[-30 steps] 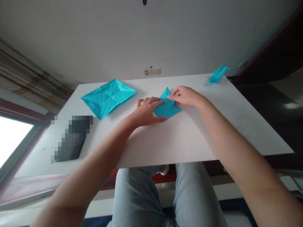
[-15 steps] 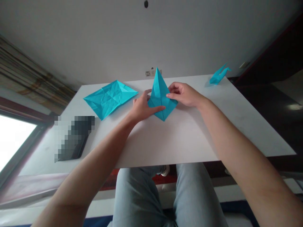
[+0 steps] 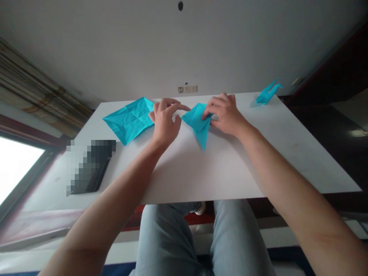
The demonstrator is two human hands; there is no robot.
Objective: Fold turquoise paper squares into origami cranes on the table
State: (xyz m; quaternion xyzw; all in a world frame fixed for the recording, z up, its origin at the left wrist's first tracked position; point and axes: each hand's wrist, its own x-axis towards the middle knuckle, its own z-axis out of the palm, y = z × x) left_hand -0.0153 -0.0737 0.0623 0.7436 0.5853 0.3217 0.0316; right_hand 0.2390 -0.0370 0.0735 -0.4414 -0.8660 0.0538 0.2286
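Observation:
A folded piece of turquoise origami paper (image 3: 198,123) sits at the middle of the white table (image 3: 207,176), its long point aimed toward me. My right hand (image 3: 225,115) grips its right side between thumb and fingers. My left hand (image 3: 165,120) is raised just left of it, fingers apart and holding nothing, with the index fingertip close to the paper's upper corner. That hand partly covers the right corner of a creased, unfolded turquoise sheet (image 3: 128,120). A finished turquoise paper crane (image 3: 267,96) stands far off at the table's back right corner.
A dark flat object, pixelated and unreadable (image 3: 90,167), lies at the table's left. A wall socket strip (image 3: 187,89) sits behind the table's back edge. My knees in light jeans (image 3: 172,237) show below the front edge.
The folded paper's tall upright point has gone down, and the paper now lies lower with a point toward me. My left hand has lifted off it and moved left.

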